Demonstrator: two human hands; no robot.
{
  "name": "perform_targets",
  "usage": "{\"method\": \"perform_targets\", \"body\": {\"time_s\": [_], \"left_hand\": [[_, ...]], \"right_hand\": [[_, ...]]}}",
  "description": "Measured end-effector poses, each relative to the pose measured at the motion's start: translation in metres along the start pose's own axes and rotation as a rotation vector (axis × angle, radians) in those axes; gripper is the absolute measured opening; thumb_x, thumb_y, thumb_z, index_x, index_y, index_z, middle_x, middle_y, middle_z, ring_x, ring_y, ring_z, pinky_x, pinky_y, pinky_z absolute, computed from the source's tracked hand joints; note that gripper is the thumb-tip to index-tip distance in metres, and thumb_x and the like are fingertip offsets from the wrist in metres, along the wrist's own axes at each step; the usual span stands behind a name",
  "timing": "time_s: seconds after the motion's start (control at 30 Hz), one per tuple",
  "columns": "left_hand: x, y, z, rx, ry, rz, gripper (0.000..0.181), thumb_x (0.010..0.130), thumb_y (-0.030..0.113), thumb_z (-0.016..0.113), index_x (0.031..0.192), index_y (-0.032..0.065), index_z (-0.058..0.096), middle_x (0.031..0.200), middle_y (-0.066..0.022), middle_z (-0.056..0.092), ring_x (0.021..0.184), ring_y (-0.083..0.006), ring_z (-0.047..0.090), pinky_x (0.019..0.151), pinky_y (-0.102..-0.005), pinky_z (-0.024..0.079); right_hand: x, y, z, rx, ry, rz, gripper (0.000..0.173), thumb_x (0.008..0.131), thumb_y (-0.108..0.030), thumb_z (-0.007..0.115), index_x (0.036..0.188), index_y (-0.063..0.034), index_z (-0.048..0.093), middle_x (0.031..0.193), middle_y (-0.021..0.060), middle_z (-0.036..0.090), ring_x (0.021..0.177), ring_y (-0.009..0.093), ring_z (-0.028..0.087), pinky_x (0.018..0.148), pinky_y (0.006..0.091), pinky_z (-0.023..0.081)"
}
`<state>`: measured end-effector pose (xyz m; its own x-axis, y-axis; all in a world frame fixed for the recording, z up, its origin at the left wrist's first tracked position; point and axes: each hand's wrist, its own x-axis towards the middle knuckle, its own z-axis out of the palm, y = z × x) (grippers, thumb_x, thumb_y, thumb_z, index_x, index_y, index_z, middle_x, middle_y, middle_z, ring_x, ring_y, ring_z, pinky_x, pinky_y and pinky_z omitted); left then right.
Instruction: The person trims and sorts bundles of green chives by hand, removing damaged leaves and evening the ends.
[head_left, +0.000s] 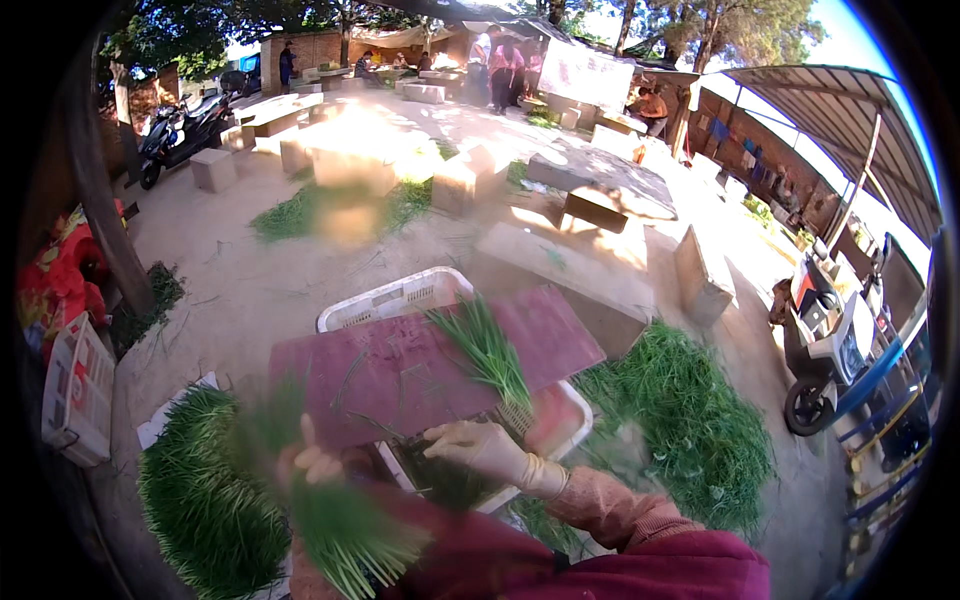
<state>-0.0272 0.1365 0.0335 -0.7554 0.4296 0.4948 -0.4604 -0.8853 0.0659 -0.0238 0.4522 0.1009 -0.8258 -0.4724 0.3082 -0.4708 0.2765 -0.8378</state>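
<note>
My left hand (313, 454), blurred, is closed around a bunch of long green leafy stems (352, 536), pale ends pointing down towards my lap. In a pale glove, my right hand (480, 450) is near the front edge of a dark red board (360, 382); I cannot tell whether it holds anything. Across the board lies another bunch of green stems (487, 349), with a few loose blades beside it. The board rests over a white plastic crate (397, 296). A big curved pile of the same greens (202, 495) lies on the left.
A loose heap of greens (682, 435) covers the ground on the right. Beyond the crate are a stone bench (570, 270) and stone blocks (705, 277). A white crate (79, 390) stands far left, a parked scooter (832, 337) at right. Several people are in the background.
</note>
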Motion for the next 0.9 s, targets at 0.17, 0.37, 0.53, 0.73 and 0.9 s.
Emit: {"method": "perform_targets", "body": {"time_s": [0.17, 0.37, 0.53, 0.73, 0.9], "left_hand": [[0.021, -0.015, 0.022, 0.154, 0.598, 0.287, 0.045, 0.097, 0.022, 0.035, 0.139, 0.0091, 0.043, 0.067, -0.0020, 0.061, 0.053, -0.0192, 0.054, 0.056, -0.0357, 0.042], [0.022, 0.035, 0.007, 0.352, 0.421, 0.233, 0.044, 0.097, 0.022, 0.032, 0.136, 0.0100, 0.048, 0.070, -0.0036, 0.062, 0.054, -0.0197, 0.054, 0.055, -0.0358, 0.045], [0.044, 0.041, 0.015, 0.374, 0.440, 0.168, 0.043, 0.096, 0.020, 0.034, 0.134, 0.0116, 0.050, 0.069, -0.0048, 0.064, 0.050, -0.0217, 0.056, 0.052, -0.0372, 0.049], [0.100, -0.015, 0.060, 0.952, 1.115, 0.071, 0.037, 0.085, 0.015, 0.057, 0.122, 0.0107, 0.060, 0.065, -0.0024, 0.060, 0.046, -0.0156, 0.054, 0.044, -0.0292, 0.047], [0.132, -0.065, 0.055, 0.981, 1.128, 0.000, 0.030, 0.085, 0.014, 0.058, 0.115, 0.0134, 0.063, 0.078, -0.0064, 0.061, 0.059, -0.0148, 0.054, 0.053, -0.0303, 0.050]], "right_hand": [[0.013, -0.088, 0.027, 0.089, -0.145, -0.233, 0.063, 0.083, -0.027, 0.068, 0.140, -0.0129, 0.045, 0.143, 0.0123, 0.043, 0.127, 0.033, 0.043, 0.107, 0.0434, 0.032], [-0.071, -0.038, 0.035, -0.042, -0.543, 0.241, 0.027, 0.088, -0.022, 0.065, 0.111, -0.0084, 0.069, 0.103, 0.0080, 0.068, 0.101, 0.022, 0.062, 0.100, 0.0340, 0.042], [-0.081, -0.013, 0.000, 0.250, 0.027, 0.329, 0.035, 0.092, -0.021, 0.063, 0.124, -0.0079, 0.062, 0.115, 0.0069, 0.066, 0.105, 0.012, 0.060, 0.094, 0.0259, 0.046], [-0.009, -0.028, -0.035, 0.657, -0.314, 0.317, 0.084, 0.090, -0.033, 0.065, 0.151, -0.0039, 0.014, 0.142, 0.0153, 0.044, 0.129, 0.020, 0.044, 0.107, 0.0309, 0.033], [0.031, -0.003, -0.010, 0.437, -0.443, 0.371, 0.097, 0.080, -0.039, 0.075, 0.150, -0.0031, 0.018, 0.133, 0.0156, 0.053, 0.122, 0.019, 0.049, 0.105, 0.0315, 0.035]]}}
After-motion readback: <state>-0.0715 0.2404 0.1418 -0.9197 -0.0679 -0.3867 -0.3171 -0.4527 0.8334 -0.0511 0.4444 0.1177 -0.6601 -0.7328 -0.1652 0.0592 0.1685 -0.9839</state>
